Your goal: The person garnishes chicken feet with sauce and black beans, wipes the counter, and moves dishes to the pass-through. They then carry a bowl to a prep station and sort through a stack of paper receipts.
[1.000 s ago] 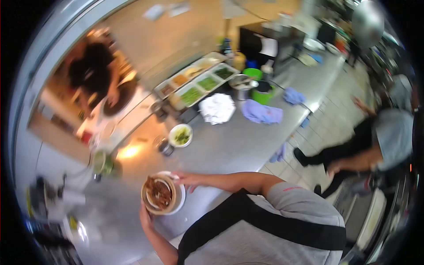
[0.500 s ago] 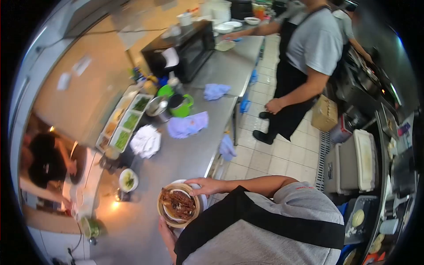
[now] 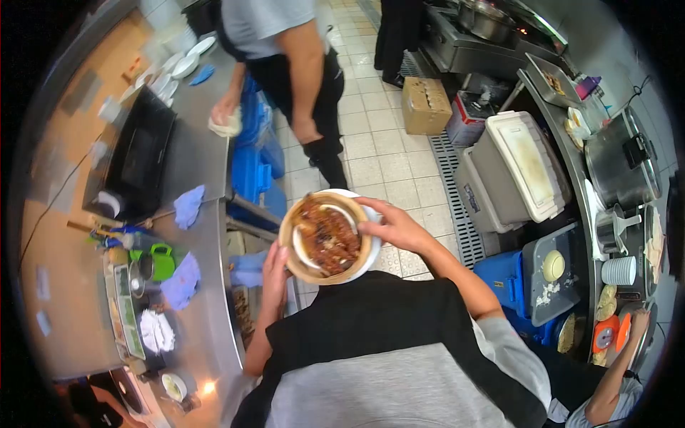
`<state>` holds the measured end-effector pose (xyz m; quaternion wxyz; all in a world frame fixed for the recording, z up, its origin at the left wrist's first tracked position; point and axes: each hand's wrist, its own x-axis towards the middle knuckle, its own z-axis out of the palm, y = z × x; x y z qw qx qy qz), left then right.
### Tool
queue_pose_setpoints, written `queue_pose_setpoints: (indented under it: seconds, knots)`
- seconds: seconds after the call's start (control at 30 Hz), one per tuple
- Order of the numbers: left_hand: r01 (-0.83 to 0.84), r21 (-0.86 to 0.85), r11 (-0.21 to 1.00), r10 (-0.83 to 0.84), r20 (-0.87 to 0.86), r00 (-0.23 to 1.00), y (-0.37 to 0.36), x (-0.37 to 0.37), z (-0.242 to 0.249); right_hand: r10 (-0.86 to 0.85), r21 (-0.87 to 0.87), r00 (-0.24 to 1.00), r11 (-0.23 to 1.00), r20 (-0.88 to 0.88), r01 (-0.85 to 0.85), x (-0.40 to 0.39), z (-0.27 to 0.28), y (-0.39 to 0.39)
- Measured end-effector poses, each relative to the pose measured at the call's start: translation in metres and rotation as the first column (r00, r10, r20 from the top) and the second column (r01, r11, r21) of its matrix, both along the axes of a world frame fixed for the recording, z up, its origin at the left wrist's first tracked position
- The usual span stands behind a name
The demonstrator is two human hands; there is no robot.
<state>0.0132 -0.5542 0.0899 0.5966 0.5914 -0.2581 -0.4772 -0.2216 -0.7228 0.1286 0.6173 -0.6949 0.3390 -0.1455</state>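
Note:
A round bamboo steamer point(image 3: 287, 239) sits on a white plate point(image 3: 372, 258) in front of my chest, over the tiled floor beside the steel counter. Inside it is a white dish point(image 3: 300, 250) with brown, glossy, sauced pieces of food point(image 3: 327, 235), perhaps meat. My left hand point(image 3: 275, 264) is closed on the steamer's left side, thumb at the rim. On the other side my right hand point(image 3: 394, 227) grips steamer and plate, its thumb over the rim. The fingers under the plate are hidden.
The steel counter point(image 3: 214, 299) on my left bears cloths point(image 3: 182, 282), a green jug point(image 3: 163, 262) and a microwave point(image 3: 135, 153). Ahead, a co-worker point(image 3: 307, 71) wipes a counter. Grey bins point(image 3: 524, 164) and a cardboard box point(image 3: 426, 105) stand on the right. Another person's arm point(image 3: 621, 357) reaches in lower right.
I have turned right, away from the counter. The steamer and plate, in both hands, have moved from the counter's edge to over the floor. The co-worker now holds a cloth near the counter edge.

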Motion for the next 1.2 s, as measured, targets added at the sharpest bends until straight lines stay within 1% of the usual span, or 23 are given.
queue_pose_setpoints:
  seconds: [0.03, 0.1, 0.13, 0.23, 0.27, 0.37, 0.4, 0.43, 0.5, 0.53, 0.63, 0.67, 0.7, 0.77, 0.83, 0.87, 0.9, 0.97, 1.0, 1.07, 1.1, 1.17, 1.2]
  knots:
    - [0.049, 0.007, 0.999, -0.049, -0.015, 0.999, -0.027, -0.010, -0.004, -0.080, 0.081, 0.996, 0.993, -0.033, 0.083, -0.019, 0.002, -0.010]
    - [0.144, 0.080, 0.986, -0.145, -0.001, 0.989, -0.080, -0.024, -0.010, -0.172, 0.133, 0.984, 0.975, -0.047, 0.177, -0.051, -0.001, -0.037]
    - [0.196, 0.068, 0.978, -0.194, -0.031, 0.980, -0.106, -0.032, -0.009, -0.218, 0.154, 0.975, 0.963, -0.053, 0.223, -0.061, -0.003, -0.052]
    - [0.220, 0.063, 0.973, -0.222, 0.023, 0.975, -0.183, -0.050, -0.001, -0.376, 0.125, 0.926, 0.920, 0.012, 0.372, -0.076, -0.017, -0.101]
    - [0.224, 0.039, 0.974, -0.226, 0.034, 0.974, -0.211, -0.052, -0.009, -0.377, 0.139, 0.926, 0.918, 0.012, 0.372, -0.081, -0.018, -0.121]
    - [0.278, 0.035, 0.960, -0.280, 0.090, 0.956, -0.291, -0.056, -0.015, -0.426, 0.158, 0.904, 0.896, 0.044, 0.415, -0.090, -0.021, -0.184]
    - [0.265, 0.041, 0.963, -0.268, 0.117, 0.956, -0.312, -0.057, -0.015, -0.437, 0.149, 0.898, 0.892, 0.043, 0.427, -0.090, -0.025, -0.203]
    - [0.287, 0.040, 0.957, -0.289, 0.145, 0.946, -0.340, -0.058, -0.013, -0.448, 0.184, 0.893, 0.882, 0.047, 0.433, -0.094, -0.024, -0.227]
    - [0.325, 0.041, 0.945, -0.326, 0.199, 0.924, -0.393, -0.058, -0.009, -0.492, 0.212, 0.869, 0.857, 0.060, 0.471, -0.097, -0.022, -0.268]
    - [0.337, 0.047, 0.940, -0.338, 0.219, 0.915, -0.418, -0.062, 0.000, -0.514, 0.211, 0.855, 0.845, 0.068, 0.491, -0.100, -0.020, -0.290]
    - [0.427, 0.014, 0.904, -0.419, 0.225, 0.880, -0.491, -0.076, 0.012, -0.576, 0.219, 0.814, 0.806, 0.077, 0.550, -0.117, -0.017, -0.346]
    - [0.423, 0.008, 0.906, -0.413, 0.236, 0.880, -0.517, -0.082, 0.013, -0.598, 0.215, 0.797, 0.791, 0.078, 0.572, -0.121, -0.014, -0.367]
    - [0.475, 0.078, 0.877, -0.478, 0.239, 0.845, -0.542, -0.084, 0.019, -0.624, 0.214, 0.777, 0.772, 0.084, 0.598, -0.124, -0.012, -0.388]
    - [0.505, -0.003, 0.863, -0.483, 0.287, 0.827, -0.597, -0.091, 0.006, -0.660, 0.228, 0.748, 0.741, 0.070, 0.632, -0.130, -0.015, -0.435]
    - [0.501, 0.005, 0.865, -0.486, 0.252, 0.837, -0.649, -0.094, -0.006, -0.638, 0.210, 0.768, 0.760, 0.059, 0.616, -0.137, -0.023, -0.489]
    - [0.488, 0.019, 0.873, -0.478, 0.239, 0.845, -0.670, -0.095, -0.010, -0.621, 0.213, 0.777, 0.777, 0.104, 0.592, -0.135, -0.028, -0.519]
    - [0.449, 0.021, 0.893, -0.442, 0.216, 0.871, -0.689, -0.093, -0.013, -0.603, 0.211, 0.786, 0.793, 0.135, 0.572, -0.131, -0.031, -0.549]
    - [0.351, 0.011, 0.936, -0.347, 0.175, 0.921, -0.728, -0.085, -0.008, -0.552, 0.188, 0.829, 0.827, 0.093, 0.530, -0.118, -0.026, -0.608]
    - [0.311, -0.006, 0.950, -0.307, 0.150, 0.940, -0.748, -0.075, -0.011, -0.492, 0.181, 0.868, 0.861, 0.066, 0.475, -0.109, -0.026, -0.640]
    - [0.186, -0.023, 0.982, -0.180, 0.156, 0.971, -0.780, -0.051, -0.011, -0.385, 0.139, 0.922, 0.916, 0.042, 0.376, -0.081, -0.029, -0.703]
    - [0.122, -0.022, 0.992, -0.118, 0.158, 0.980, -0.792, -0.038, -0.011, -0.323, 0.099, 0.943, 0.944, 0.080, 0.315, -0.061, -0.031, -0.730]
    - [-0.008, -0.021, 1.000, 0.010, 0.118, 0.993, -0.814, -0.007, -0.007, -0.179, 0.109, 0.979, 0.980, 0.096, 0.169, -0.011, -0.017, -0.780]
    - [-0.080, -0.021, 0.997, 0.082, 0.110, 0.990, -0.825, 0.010, -0.007, -0.121, 0.123, 0.985, 0.987, 0.125, 0.105, 0.014, -0.024, -0.805]
